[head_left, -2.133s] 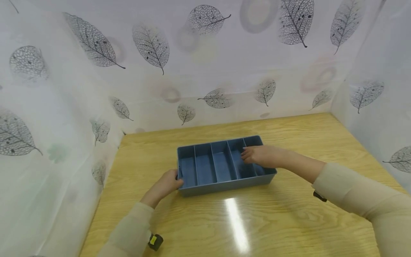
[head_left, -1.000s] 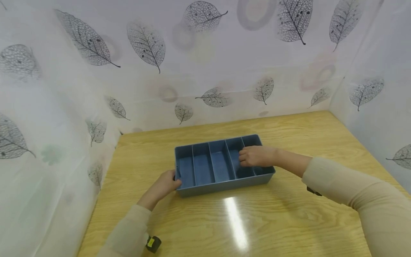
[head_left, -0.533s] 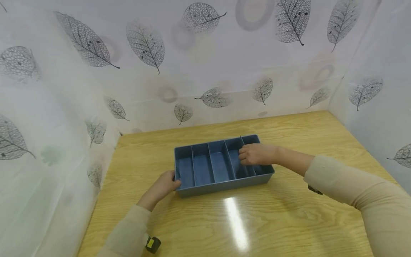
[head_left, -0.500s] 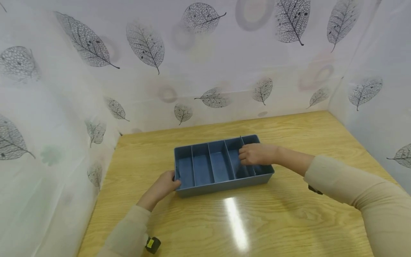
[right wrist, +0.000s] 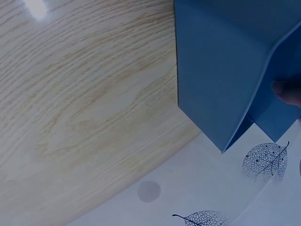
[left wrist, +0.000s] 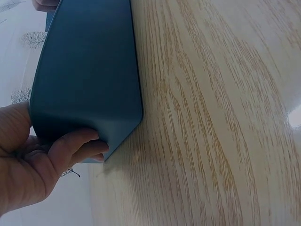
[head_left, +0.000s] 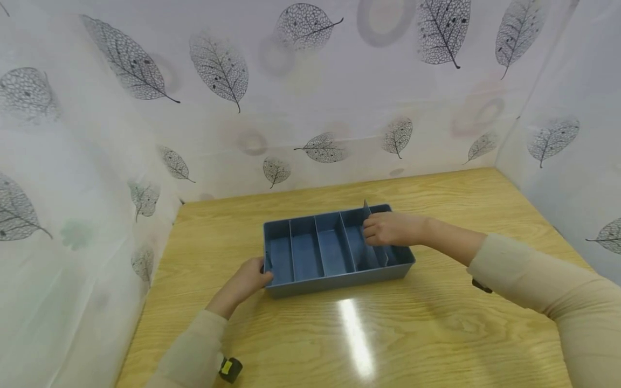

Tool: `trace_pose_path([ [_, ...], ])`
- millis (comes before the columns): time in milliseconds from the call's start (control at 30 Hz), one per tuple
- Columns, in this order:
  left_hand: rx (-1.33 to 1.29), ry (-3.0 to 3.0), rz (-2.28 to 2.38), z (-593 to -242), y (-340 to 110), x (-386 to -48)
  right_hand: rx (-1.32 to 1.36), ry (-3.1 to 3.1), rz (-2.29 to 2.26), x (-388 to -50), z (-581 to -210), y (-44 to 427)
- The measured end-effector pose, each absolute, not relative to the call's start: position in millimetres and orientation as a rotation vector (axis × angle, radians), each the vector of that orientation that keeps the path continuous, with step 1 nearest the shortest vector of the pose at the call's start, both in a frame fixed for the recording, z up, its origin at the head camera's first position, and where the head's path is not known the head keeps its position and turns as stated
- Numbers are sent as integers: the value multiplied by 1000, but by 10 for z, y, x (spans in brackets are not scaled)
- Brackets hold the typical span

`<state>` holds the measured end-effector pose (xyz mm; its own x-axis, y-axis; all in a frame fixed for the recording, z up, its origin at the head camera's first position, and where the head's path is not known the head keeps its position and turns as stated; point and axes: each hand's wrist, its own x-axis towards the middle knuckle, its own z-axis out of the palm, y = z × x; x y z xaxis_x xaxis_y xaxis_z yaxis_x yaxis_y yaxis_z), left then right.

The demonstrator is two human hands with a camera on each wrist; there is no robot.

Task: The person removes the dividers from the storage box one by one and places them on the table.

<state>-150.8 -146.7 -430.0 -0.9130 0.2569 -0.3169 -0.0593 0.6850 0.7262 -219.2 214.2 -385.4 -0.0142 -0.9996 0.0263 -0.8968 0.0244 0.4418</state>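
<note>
A blue divided box (head_left: 335, 281) lies lengthwise across the table, with several compartments side by side. My left hand (head_left: 246, 279) grips its left end, thumb over the rim; in the left wrist view the fingers (left wrist: 75, 141) lie against the outer end wall. Over the right part of the box, my right hand (head_left: 397, 229) pinches a thin blue divider (head_left: 366, 208). That divider stands tilted, its far corner raised above the back rim. In the right wrist view the thumb presses on the divider (right wrist: 275, 120); the other fingers are mostly out of frame.
The wooden table (head_left: 301, 334) carries a bright light reflection in front of the box. White sheeting (head_left: 330, 97) printed with leaves encloses the back and both sides. Dark wrist devices show under both sleeves, one at the left (head_left: 230, 369).
The right hand has drawn the divider upward out of line with the rim and shifted slightly right. Its fingers have closed on the divider. The left hand and box stay in place.
</note>
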Motion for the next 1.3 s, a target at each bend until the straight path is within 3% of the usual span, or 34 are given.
trace_pose_path([
  [833, 150, 2502, 1107, -4325, -1481, -1504, 1900, -2064, -354, -2119, -3482, 2145],
  [1300, 134, 2483, 1108, -4312, -1482, -1514, 1663, -2172, -153, -2149, -3440, 2211],
])
